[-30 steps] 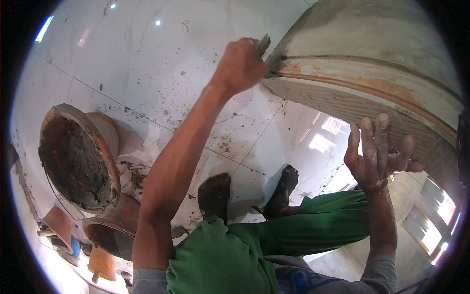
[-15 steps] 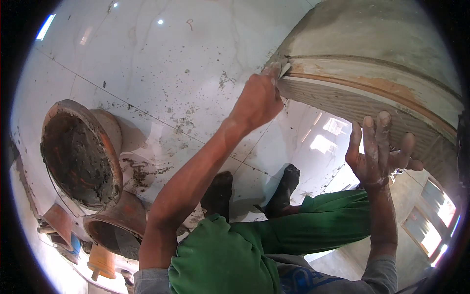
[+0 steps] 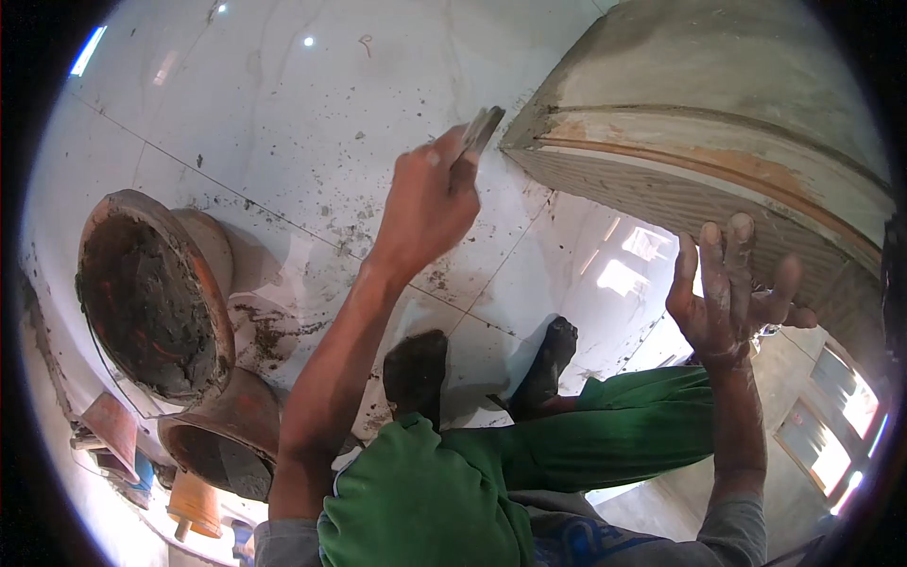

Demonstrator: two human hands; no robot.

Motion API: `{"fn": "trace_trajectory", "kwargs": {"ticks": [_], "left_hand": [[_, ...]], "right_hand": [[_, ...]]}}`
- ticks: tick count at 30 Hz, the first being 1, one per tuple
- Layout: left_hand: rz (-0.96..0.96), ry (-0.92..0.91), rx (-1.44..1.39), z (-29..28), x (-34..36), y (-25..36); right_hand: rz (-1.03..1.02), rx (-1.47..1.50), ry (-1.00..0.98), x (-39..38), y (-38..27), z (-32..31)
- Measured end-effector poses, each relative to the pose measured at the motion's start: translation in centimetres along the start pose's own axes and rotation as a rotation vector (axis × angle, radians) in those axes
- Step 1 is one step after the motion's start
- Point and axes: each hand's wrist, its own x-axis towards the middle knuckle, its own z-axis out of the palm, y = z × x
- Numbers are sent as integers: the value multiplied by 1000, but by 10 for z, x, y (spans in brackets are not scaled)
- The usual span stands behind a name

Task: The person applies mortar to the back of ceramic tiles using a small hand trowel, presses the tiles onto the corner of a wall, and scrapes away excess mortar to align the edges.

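Observation:
My left hand (image 3: 430, 203) is closed around a small flat scraper (image 3: 484, 130), its grey blade pointing up and away. The blade is apart from the near corner of a plastered slab (image 3: 652, 52), just left of it. Along the slab's edge runs a pale band with an orange-brown strip (image 3: 671, 159), and below that a ribbed grey face (image 3: 652, 194). Dusty with mortar, my right hand (image 3: 723, 302) has its fingers stretched out and spread against the ribbed face. Nothing shows in its grasp.
On the left stands a bucket of wet grey mortar (image 3: 151, 302), with a second bucket (image 3: 222, 435) beside it. An orange container (image 3: 196, 501) lies at lower left. Mortar crumbs dot the glossy white floor tiles (image 3: 283, 123). My feet (image 3: 416, 373) are below my hands.
My left hand has pulled the scraper away from the slab's corner, toward the left, and turned it upward. My right hand stays in place.

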Motion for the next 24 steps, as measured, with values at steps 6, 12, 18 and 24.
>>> {"fn": "trace_trajectory", "kwargs": {"ticks": [6, 12, 18, 24], "left_hand": [[165, -36, 97, 38, 73, -21], [228, -118, 110, 62, 79, -18], [235, -20, -281, 9, 31, 11], [115, 27, 32, 15, 45, -23]], "right_hand": [[-32, -69, -135, 8, -3, -9], [-31, -63, -93, 1, -2, -2], [7, 8, 26, 5, -4, 2], [39, 7, 42, -2, -3, 7]]}}
